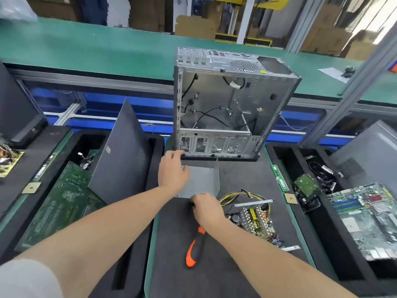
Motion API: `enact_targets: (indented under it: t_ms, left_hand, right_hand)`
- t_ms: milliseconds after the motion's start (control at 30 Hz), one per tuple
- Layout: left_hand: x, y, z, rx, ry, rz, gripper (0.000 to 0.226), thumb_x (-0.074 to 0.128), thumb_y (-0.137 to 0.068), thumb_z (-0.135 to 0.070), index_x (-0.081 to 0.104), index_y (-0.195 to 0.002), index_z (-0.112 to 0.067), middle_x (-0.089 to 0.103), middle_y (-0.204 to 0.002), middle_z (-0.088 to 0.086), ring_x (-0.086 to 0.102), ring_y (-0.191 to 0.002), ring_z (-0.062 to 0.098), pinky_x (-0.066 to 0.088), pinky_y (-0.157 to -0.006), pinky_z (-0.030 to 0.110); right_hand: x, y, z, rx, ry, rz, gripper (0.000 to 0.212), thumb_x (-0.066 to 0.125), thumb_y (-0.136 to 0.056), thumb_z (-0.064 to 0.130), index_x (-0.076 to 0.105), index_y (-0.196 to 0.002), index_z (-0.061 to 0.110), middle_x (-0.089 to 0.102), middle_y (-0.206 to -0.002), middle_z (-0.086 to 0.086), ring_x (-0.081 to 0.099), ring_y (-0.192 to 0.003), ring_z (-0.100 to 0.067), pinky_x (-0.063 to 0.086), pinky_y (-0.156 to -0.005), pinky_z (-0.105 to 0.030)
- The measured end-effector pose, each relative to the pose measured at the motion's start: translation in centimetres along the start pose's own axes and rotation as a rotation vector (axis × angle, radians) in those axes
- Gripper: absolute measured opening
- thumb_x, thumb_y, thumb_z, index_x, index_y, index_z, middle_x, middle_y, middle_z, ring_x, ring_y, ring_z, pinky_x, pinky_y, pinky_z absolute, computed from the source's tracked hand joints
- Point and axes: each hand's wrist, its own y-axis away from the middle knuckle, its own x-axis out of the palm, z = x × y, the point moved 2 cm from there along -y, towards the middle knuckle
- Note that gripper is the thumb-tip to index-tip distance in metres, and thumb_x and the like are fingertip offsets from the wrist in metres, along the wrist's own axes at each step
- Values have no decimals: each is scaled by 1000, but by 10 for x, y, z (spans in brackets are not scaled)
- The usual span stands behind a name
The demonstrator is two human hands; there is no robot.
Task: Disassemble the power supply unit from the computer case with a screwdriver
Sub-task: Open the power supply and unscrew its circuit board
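The open computer case stands upright at the back of the black mat, with loose black cables inside. In front of it lies a bent grey power supply cover. My left hand grips the cover's left side with curled fingers. My right hand holds the cover's near edge, its fingertips hidden under the hand. The bare power supply board, with yellow and black wires, lies just right of my right hand. An orange and black screwdriver lies on the mat, its upper end under my right wrist.
A dark side panel leans over a green motherboard in the left tray. On the right are a memory stick, a hard drive, another motherboard and a grey case. A green conveyor runs behind.
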Motion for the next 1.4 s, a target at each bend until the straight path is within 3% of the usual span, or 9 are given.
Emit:
enact_targets:
  t_ms: [100,200,400,633,867,1067,1167,1300,1400]
  left_hand:
    - [3,14,-20,256,-33,-23,37,63,-91,-9,67,-126,-20,59,-123,0,52,-118,22,32,-101,34]
    - [10,28,-39,350,100,80,28,57,-94,-2,74,-111,-17,67,-110,-1,57,-108,19,40,-102,38]
    - [12,46,-63,284,172,160,26,53,-97,-3,75,-100,-16,71,-96,-3,63,-86,12,53,-86,33]
    - [34,79,-104,250,50,337,25,55,-93,-4,71,-108,-18,70,-92,-6,59,-77,6,42,-70,24]
    - [61,120,-110,92,-125,415,27,54,-90,-4,66,-111,-17,70,-104,3,63,-97,23,51,-85,34]
    - [65,151,-102,-58,-99,432,31,54,-92,-7,64,-120,-16,72,-109,2,61,-96,17,46,-83,25]
    - [65,164,-97,-98,-91,455,30,54,-94,-8,63,-121,-19,71,-110,1,60,-93,14,42,-79,22]
    - [67,174,-89,-176,-38,435,33,52,-95,-4,61,-123,-20,70,-110,-1,61,-95,14,47,-74,24]
    - [70,175,-91,-238,122,428,42,49,-96,-1,61,-128,-27,70,-111,-6,70,-96,14,57,-84,28]
  right_hand:
    - [-14,2,-2,-25,-16,-61,23,54,-96,8,71,-111,13,70,-104,-16,67,-99,-40,50,-73,-38]
    - [-28,3,-10,-39,-7,-93,19,59,-95,11,70,-110,10,70,-107,-17,68,-101,-41,50,-74,-40]
    - [-56,19,-43,-106,-52,-144,16,60,-93,19,70,-104,15,68,-107,-17,66,-102,-41,53,-78,-40]
    - [-87,48,-115,-170,-223,-170,21,59,-83,23,77,-93,22,74,-88,-6,65,-90,-32,46,-66,-32]
    - [-69,69,-177,-209,-163,-27,29,54,-102,21,74,-121,31,75,-105,-6,67,-96,-31,59,-82,-41]
    - [-66,70,-193,-164,-283,-78,28,55,-104,20,77,-120,24,76,-115,-2,70,-99,-26,58,-89,-37]
    - [-73,72,-212,-7,-395,-287,26,55,-100,21,78,-112,21,75,-111,-1,69,-101,-24,57,-87,-35]
    - [-63,73,-219,48,-436,-149,28,55,-103,29,76,-119,20,77,-109,-4,70,-100,-27,57,-86,-35]
    - [-58,73,-219,21,-497,-162,27,54,-105,26,77,-119,19,77,-111,-3,68,-105,-26,53,-93,-33]
